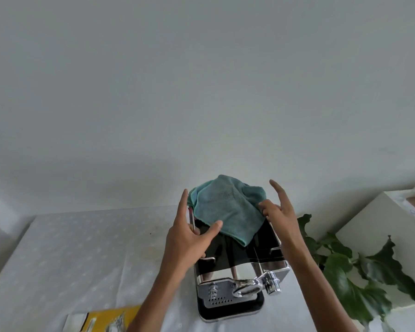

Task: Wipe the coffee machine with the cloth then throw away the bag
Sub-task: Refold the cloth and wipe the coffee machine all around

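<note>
Head view is showing the right hand (277, 212) curling its middle fingers onto the right edge of the teal cloth (228, 207), seemingly pinching it, forefinger straight up, while the left hand (189, 238) is hovering open with its thumb touching the cloth's near edge. The cloth is lying draped over the back of the coffee machine (228, 259), so wiping well is probably calling for bunching it under a flat palm while the other hand is steadying the glossy body. The yellow bag (110, 319) is lying on the table (82, 248), well apart from the machine.
</note>
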Tool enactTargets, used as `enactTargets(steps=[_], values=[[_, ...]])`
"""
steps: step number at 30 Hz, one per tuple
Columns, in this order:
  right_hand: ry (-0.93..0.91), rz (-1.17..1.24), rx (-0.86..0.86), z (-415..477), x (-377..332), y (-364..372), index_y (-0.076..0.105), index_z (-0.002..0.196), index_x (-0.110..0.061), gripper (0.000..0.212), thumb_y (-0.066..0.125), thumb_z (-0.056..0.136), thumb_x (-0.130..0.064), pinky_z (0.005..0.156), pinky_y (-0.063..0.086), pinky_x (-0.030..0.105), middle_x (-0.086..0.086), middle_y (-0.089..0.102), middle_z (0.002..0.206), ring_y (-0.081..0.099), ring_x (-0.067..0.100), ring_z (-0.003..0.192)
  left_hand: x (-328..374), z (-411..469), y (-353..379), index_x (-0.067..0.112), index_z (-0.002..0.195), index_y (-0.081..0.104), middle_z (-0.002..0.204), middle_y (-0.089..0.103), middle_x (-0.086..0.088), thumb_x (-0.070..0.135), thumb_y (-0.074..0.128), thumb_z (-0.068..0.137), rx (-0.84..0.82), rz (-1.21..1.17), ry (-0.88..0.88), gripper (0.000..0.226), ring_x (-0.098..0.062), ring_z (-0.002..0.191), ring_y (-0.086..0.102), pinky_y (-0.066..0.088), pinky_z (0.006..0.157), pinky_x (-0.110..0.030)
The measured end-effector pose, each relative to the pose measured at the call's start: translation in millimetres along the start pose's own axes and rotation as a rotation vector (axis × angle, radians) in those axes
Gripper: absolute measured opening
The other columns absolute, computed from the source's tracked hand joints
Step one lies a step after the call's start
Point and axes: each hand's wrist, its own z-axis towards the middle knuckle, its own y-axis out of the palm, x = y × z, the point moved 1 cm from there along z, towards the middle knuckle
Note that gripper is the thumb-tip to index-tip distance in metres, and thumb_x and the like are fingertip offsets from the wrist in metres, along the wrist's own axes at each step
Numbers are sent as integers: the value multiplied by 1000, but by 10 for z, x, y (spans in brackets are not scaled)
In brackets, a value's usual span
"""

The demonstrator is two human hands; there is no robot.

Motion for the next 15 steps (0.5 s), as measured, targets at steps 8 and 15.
enactTargets(steps=[8, 15], values=[[-51, 62, 81, 178, 199, -8, 48, 133, -55, 50, 53, 93, -25, 74, 49, 31, 2, 52, 68, 54, 15, 70, 65, 162, 103, 68, 139, 0, 52, 53, 0, 61, 76, 68, 11, 35, -19, 104, -26, 51, 64, 60, 62, -45], [-63, 9, 61, 388, 347, -31, 46, 132, -58, 54, 54, 91, -24, 70, 51, 36, 11, 53, 69, 52, 19, 68, 31, 255, 228, 60, 144, -4, 62, 59, -8, 59, 76, 70, 5, 60, -57, 109, -23, 51, 68, 61, 60, -40]])
